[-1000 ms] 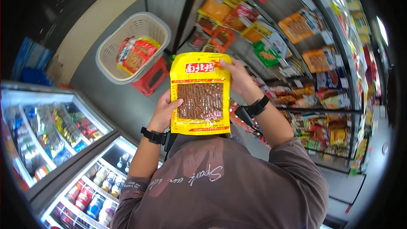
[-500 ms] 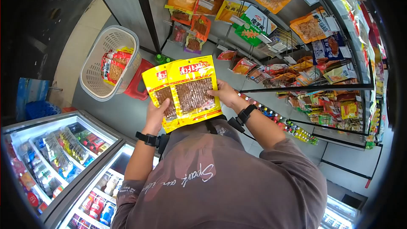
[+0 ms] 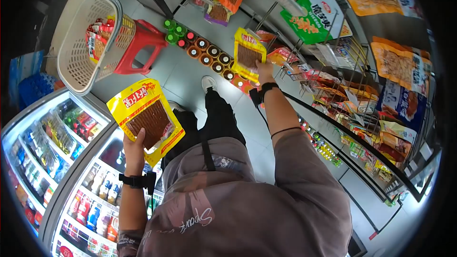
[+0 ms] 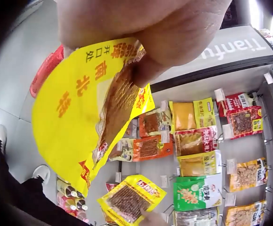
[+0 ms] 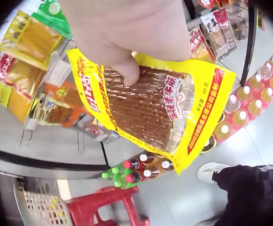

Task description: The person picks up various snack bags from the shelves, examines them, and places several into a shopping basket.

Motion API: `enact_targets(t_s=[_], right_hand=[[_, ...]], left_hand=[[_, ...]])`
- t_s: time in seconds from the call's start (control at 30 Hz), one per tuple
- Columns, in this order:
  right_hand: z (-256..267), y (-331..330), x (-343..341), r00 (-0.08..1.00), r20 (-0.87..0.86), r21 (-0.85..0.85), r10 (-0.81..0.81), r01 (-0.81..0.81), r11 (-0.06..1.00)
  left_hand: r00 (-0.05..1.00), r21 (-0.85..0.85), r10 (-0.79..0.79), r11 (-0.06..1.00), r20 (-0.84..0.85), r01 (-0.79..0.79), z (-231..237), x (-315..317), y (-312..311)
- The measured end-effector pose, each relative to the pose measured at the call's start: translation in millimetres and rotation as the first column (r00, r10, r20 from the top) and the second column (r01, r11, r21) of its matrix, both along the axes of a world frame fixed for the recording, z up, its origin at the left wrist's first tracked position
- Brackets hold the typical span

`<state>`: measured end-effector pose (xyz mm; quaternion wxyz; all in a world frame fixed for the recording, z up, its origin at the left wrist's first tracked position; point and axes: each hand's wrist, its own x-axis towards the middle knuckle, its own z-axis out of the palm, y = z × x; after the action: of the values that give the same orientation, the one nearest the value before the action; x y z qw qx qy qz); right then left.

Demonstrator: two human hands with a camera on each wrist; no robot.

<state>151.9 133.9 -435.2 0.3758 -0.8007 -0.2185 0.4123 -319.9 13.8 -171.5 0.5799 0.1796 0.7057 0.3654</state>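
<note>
Head view: left hand (image 3: pixel 134 152), thumb in front, clamped on a yellow packet (image 3: pixel 146 121); right arm (image 3: pixel 278 109) extended toward the rack (image 3: pixel 342 136), right hand (image 3: pixel 264 72) pinching a second packet (image 3: pixel 248 56)

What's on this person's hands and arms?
The left hand and right hand are bare. Each wrist has a black strap with a small black box. A thin cable hangs from the left box. The brownish-grey sleeves are short, the left with pale print.
</note>
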Motion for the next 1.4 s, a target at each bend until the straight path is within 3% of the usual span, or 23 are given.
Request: enact_targets(t_s=[0.07,0.17,0.3,0.43,0.5,0.6,0.7,0.83,0.9,1.0,1.23,1.4], right_hand=[[-0.2,11.9,-3.6,0.998,-0.064,0.050,-0.021,0.024,0.998],[18.9,14.9,-15.0,0.985,-0.143,-0.004,-0.094,0.095,0.995],[-18.4,-0.2,-4.8,0.944,-0.280,0.087,-0.174,0.205,0.975],[-23.5,-1.9,-4.4,0.944,-0.242,0.094,-0.225,0.254,0.963],[-10.7,0.8,-6.3,0.951,-0.294,0.191,-0.100,0.160,0.968],[4.3,3.0,-11.9,0.964,-0.263,0.207,-0.042,0.099,0.973],[-0.4,3.7,-12.7,0.938,-0.344,0.240,-0.043,0.132,0.962],[-9.4,1.3,-12.9,0.948,-0.317,0.233,-0.033,0.112,0.966],[-17.0,-1.6,-15.6,0.903,-0.424,0.281,-0.071,0.206,0.937],[-25.9,-8.1,-14.6,0.889,-0.451,0.293,-0.076,0.228,0.928],[-24.2,-14.6,-15.3,0.913,-0.400,0.293,-0.078,0.208,0.933],[-13.0,-16.2,-21.6,0.875,-0.443,0.286,-0.195,0.344,0.895]], left_hand=[[0.996,-0.038,-0.047,0.998,-0.078,0.045,-2.6,1.4,-7.6],[0.985,-0.091,-0.098,0.992,-0.144,0.085,3.2,6.6,-11.8],[0.984,-0.074,-0.083,0.995,-0.156,0.072,2.8,9.8,-14.1],[0.983,-0.060,-0.106,0.993,-0.149,0.098,-2.0,6.7,-12.1],[0.983,-0.065,-0.104,0.993,-0.151,0.095,-2.2,6.4,-11.9],[0.981,-0.074,-0.109,0.992,-0.158,0.099,2.4,10.4,-6.9],[0.980,-0.087,-0.123,0.990,-0.156,0.110,-0.7,8.9,-11.9],[0.979,-0.076,-0.138,0.989,-0.153,0.127,-2.2,12.1,-12.9],[0.979,-0.091,-0.146,0.987,-0.143,0.134,0.7,15.6,-11.6],[0.978,-0.113,-0.162,0.983,-0.132,0.147,0.5,17.1,-12.5],[0.982,-0.115,-0.147,0.984,-0.117,0.134,-5.1,17.4,-15.4],[0.981,-0.120,-0.151,0.983,-0.126,0.136,-7.4,18.3,-18.0]])
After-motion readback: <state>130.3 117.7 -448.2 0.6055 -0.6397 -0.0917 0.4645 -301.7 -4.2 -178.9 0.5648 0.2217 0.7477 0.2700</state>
